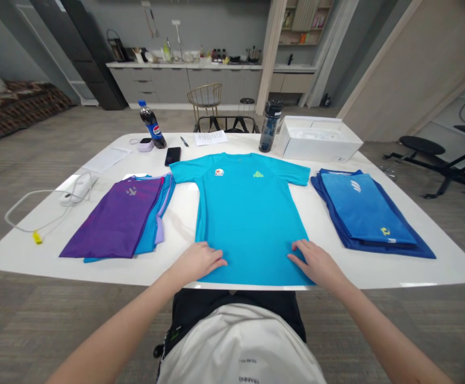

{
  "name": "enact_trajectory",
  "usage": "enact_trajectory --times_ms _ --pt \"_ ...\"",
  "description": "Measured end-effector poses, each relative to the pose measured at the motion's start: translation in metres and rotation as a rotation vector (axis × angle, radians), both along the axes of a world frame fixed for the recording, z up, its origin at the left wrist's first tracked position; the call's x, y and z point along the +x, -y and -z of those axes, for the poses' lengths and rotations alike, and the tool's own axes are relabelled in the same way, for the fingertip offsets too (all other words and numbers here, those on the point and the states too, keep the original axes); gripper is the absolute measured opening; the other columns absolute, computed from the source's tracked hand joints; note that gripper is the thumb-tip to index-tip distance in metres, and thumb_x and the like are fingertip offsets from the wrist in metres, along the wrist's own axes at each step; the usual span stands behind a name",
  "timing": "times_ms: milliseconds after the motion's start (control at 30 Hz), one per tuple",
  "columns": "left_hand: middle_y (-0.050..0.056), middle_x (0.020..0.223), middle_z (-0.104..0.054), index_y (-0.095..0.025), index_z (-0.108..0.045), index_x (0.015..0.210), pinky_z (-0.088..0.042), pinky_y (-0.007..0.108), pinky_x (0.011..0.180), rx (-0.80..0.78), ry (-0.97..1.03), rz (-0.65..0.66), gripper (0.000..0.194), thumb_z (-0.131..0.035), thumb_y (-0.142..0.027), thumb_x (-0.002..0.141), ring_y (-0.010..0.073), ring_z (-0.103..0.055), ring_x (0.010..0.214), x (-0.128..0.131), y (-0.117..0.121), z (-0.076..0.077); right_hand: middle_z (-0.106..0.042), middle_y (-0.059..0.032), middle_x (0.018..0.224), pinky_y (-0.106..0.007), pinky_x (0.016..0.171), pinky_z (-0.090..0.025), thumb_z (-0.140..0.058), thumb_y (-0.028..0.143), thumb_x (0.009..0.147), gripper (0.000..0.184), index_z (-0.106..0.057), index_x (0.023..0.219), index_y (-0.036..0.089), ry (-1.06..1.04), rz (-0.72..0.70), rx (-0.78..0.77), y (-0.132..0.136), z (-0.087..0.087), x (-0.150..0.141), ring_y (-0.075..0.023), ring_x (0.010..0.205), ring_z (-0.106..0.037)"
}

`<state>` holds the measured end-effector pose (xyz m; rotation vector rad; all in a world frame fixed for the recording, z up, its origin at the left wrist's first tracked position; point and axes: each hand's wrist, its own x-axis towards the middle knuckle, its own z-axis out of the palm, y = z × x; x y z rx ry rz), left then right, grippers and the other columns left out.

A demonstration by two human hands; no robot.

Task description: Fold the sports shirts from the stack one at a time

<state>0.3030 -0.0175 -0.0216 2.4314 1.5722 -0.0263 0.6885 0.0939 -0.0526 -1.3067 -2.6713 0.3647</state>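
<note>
A turquoise T-shirt [248,213] lies spread flat, front up, in the middle of the white table [184,218], its hem at the near edge. My left hand [198,261] rests flat on the hem's left corner, fingers stretched out. My right hand [316,261] lies flat on the hem's right corner, fingers apart. Neither hand grips the cloth. To the left sits a pile of folded shirts with a purple one [116,221] on top. On the right sits a pile of folded blue shirts [366,210].
Along the table's far side stand a cola bottle [152,125], a phone [172,156], a pen, papers [211,137], a dark water bottle [270,125] and an open white box [318,140]. A white charger with cable [76,189] lies at the left. Chairs and a kitchen counter stand behind.
</note>
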Motion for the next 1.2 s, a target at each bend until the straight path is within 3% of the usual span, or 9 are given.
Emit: enact_trajectory --times_ms 167,233,300,433,567,667,833,1000,1200 --pt "0.005 0.076 -0.071 -0.024 -0.068 0.093 -0.044 0.032 0.066 -0.239 -0.049 -0.278 0.047 -0.038 -0.061 0.101 0.0261 -0.071 0.073 -0.036 0.055 -0.018 -0.068 -0.0026 0.081 -0.032 0.069 -0.045 -0.053 0.056 0.097 0.033 -0.062 0.092 0.025 0.028 0.045 -0.188 -0.001 -0.018 0.019 -0.0214 0.074 -0.065" --pt "0.005 0.079 -0.072 -0.024 -0.067 0.092 -0.044 0.032 0.067 -0.286 -0.042 -0.351 0.042 -0.039 -0.054 0.103 0.026 -0.071 0.075 -0.043 0.059 -0.024 -0.065 -0.0008 0.07 -0.03 0.062 -0.04 -0.049 0.059 0.098 0.039 -0.065 0.089 0.025 0.037 0.063 -0.294 -0.008 -0.027 0.017 -0.0194 0.064 -0.061" --pt "0.004 0.087 -0.073 -0.025 -0.067 0.095 -0.044 0.031 0.071 -0.271 0.049 -0.345 0.038 -0.038 -0.048 0.104 0.0243 -0.071 0.081 -0.04 0.043 -0.029 -0.064 -0.001 0.065 -0.029 0.059 -0.037 -0.046 0.061 0.098 0.044 -0.067 0.088 0.024 0.031 0.099 -0.318 -0.026 -0.034 0.011 -0.0197 0.061 -0.061" --pt "0.002 0.106 -0.072 -0.029 -0.066 0.106 -0.047 0.029 0.077 -0.138 0.283 -0.25 0.031 -0.04 -0.046 0.104 0.021 -0.069 0.09 -0.005 -0.045 -0.032 -0.069 -0.0042 0.072 -0.028 0.061 -0.038 -0.047 0.057 0.097 0.043 -0.071 0.088 0.022 0.039 0.196 -0.226 -0.105 -0.042 -0.011 -0.0206 0.068 -0.065" --pt "0.004 0.105 -0.073 -0.026 -0.069 0.106 -0.049 0.03 0.079 -0.023 0.331 -0.274 0.023 -0.049 -0.037 0.099 0.0223 -0.068 0.093 0.035 -0.179 -0.016 -0.075 -0.0098 0.097 -0.029 0.071 -0.044 -0.054 0.044 0.096 0.032 -0.074 0.104 0.021 0.125 0.403 -0.094 -0.216 -0.049 -0.028 -0.0238 0.088 -0.069" --pt "0.007 0.11 -0.073 -0.023 -0.07 0.111 -0.051 0.03 0.085 0.015 0.335 -0.31 0.023 -0.053 -0.03 0.096 0.0231 -0.067 0.101 0.048 -0.282 0.001 -0.073 -0.0138 0.115 -0.032 0.081 -0.047 -0.05 0.033 0.098 0.033 -0.071 0.118 0.019 0.191 0.521 -0.012 -0.289 -0.05 -0.031 -0.027 0.104 -0.067" --pt "0.011 0.12 -0.07 -0.022 -0.068 0.12 -0.051 0.035 0.092 0.085 0.275 -0.367 0.029 -0.052 -0.026 0.096 0.0254 -0.066 0.108 0.048 -0.422 0.012 -0.064 -0.0214 0.129 -0.045 0.095 -0.044 -0.046 0.029 0.099 0.039 -0.068 0.126 0.014 0.371 0.572 0.128 -0.358 -0.036 -0.02 -0.033 0.119 -0.056" --pt "0.013 0.133 -0.064 -0.024 -0.06 0.136 -0.05 0.041 0.099 0.123 0.138 -0.374 0.04 -0.044 -0.027 0.099 0.0295 -0.063 0.119 0.047 -0.503 0.017 -0.06 -0.0216 0.129 -0.053 0.098 -0.039 -0.042 0.037 0.102 0.041 -0.068 0.124 0.015 0.454 0.593 0.177 -0.378 -0.017 -0.007 -0.0354 0.122 -0.049" --pt "0.018 0.126 -0.067 -0.022 -0.062 0.131 -0.051 0.044 0.094 0.051 0.074 -0.385 0.039 -0.044 -0.027 0.097 0.0339 -0.066 0.114 0.045 -0.531 0.034 -0.06 -0.0206 0.126 -0.053 0.095 -0.039 -0.046 0.049 0.1 0.043 -0.07 0.115 0.017 0.423 0.606 0.132 -0.392 -0.007 0.0 -0.0363 0.12 -0.05"
